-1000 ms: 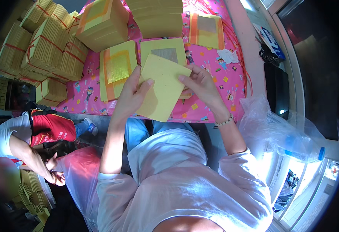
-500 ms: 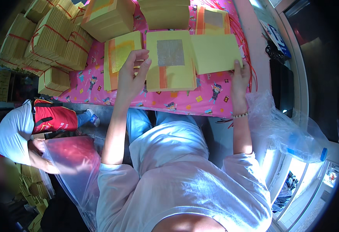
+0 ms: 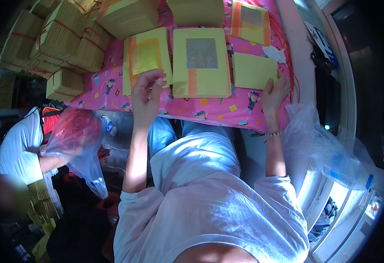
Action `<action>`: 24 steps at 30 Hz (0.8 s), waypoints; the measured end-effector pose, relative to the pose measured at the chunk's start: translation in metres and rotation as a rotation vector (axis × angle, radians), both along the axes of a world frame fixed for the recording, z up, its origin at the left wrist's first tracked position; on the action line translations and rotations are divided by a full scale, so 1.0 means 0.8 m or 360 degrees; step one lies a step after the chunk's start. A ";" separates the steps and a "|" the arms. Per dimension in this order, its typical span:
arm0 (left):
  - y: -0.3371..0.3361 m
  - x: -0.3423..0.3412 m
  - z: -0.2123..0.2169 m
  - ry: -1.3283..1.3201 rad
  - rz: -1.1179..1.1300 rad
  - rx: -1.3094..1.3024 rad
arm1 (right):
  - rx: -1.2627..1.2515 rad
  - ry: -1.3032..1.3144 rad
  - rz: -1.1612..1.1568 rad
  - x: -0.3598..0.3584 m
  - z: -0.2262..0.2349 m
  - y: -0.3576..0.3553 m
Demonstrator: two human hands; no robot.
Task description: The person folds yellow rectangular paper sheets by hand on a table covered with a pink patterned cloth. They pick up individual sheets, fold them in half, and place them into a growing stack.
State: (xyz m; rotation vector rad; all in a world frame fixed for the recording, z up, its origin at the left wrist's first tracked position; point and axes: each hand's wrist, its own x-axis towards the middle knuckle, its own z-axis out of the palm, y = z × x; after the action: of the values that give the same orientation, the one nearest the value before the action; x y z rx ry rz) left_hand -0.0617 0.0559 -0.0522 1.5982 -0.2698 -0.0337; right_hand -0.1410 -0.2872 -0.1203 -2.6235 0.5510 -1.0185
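Observation:
A thick stack of yellow paper sheets (image 3: 181, 61), the top one bearing a silver foil square and an orange band, lies before me. To its left is a similar yellow stack (image 3: 130, 49) with a gold foil square. My left hand (image 3: 147, 94) hovers by that stack's near edge, fingers loosely curled and apart, nothing visible in them. On the right lies a plain yellow sheet (image 3: 254, 70); whether others lie under it I cannot tell. At its near right corner rests my right hand (image 3: 275, 95), thumb and fingers apart around the edge.
A pink patterned cover (image 3: 218, 111) spreads over the table. Bundles tied with red string (image 3: 65, 37) pile up at the left. Taller stacks (image 3: 196, 13) and another foil sheet (image 3: 250, 22) stand farther back. At left, a co-worker (image 3: 21, 147) handles a clear plastic bag (image 3: 80, 144).
My right hand has drawn the plain yellow sheet rightward, clear of the silver-foil stack, and it now lies on the table. My left hand has lowered slightly. The co-worker's bag has shifted.

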 end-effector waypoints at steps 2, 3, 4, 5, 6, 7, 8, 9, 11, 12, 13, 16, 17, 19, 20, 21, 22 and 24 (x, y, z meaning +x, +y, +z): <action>0.013 -0.013 0.000 -0.0023 0.0093 -0.0010 | 0.0159 -0.0116 0.0242 0.003 0.026 0.026; 0.024 -0.023 -0.004 -0.0054 0.0159 -0.0014 | 0.0286 -0.0162 0.0371 0.009 0.040 0.044; 0.035 -0.034 -0.010 -0.0086 0.0225 -0.0019 | 0.0414 -0.0204 0.0500 0.015 0.051 0.061; 0.054 -0.048 -0.024 -0.0069 0.0310 0.0012 | 0.0478 -0.0178 0.0606 0.017 0.063 0.075; 0.077 -0.064 -0.045 -0.0044 0.0391 0.0033 | 0.0533 -0.0142 0.0706 0.019 0.075 0.087; 0.096 -0.081 -0.064 0.0132 0.0545 -0.0038 | 0.0589 -0.0114 0.0804 0.022 0.081 0.098; 0.117 -0.102 -0.085 0.0306 0.0706 -0.0102 | 0.0563 -0.0125 0.0847 0.027 0.081 0.108; 0.144 -0.121 -0.120 0.0496 0.0863 -0.0112 | 0.0524 -0.0130 0.0881 0.030 0.084 0.117; 0.204 -0.172 -0.222 0.0911 0.1096 -0.0211 | 0.0567 -0.0061 0.0951 0.035 0.088 0.134; 0.233 -0.202 -0.278 0.1130 0.1182 -0.0320 | 0.0553 0.0005 0.0977 0.036 0.089 0.140; 0.283 -0.254 -0.362 0.1432 0.0917 -0.0744 | 0.0556 0.0072 0.1007 0.039 0.091 0.143; 0.305 -0.324 -0.445 0.1979 0.0764 -0.0853 | 0.0519 0.0170 0.1051 0.045 0.084 0.144; 0.288 -0.323 -0.441 0.2021 0.0796 -0.0754 | 0.0497 0.0186 0.1082 0.049 0.084 0.146; 0.251 -0.308 -0.445 0.1961 0.0892 -0.0642 | 0.0453 0.0245 0.1190 0.068 0.090 0.161; 0.238 -0.289 -0.442 0.1945 0.0927 -0.0565 | 0.0440 0.0281 0.1216 0.073 0.091 0.164; 0.228 -0.259 -0.438 0.1930 0.0954 -0.0499 | 0.0445 0.0304 0.1218 0.078 0.091 0.167; 0.219 -0.226 -0.436 0.1892 0.0957 -0.0444 | 0.0419 0.0334 0.1210 0.077 0.097 0.171; 0.209 -0.167 -0.430 0.1828 0.0991 -0.0355 | 0.0392 0.0413 0.1210 0.088 0.099 0.176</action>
State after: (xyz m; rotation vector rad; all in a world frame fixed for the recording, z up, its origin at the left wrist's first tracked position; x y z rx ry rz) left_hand -0.1951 0.2233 -0.3965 1.1614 1.0692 -0.4056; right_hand -0.0710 -0.1467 -0.0409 -2.4110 -0.2638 -0.3493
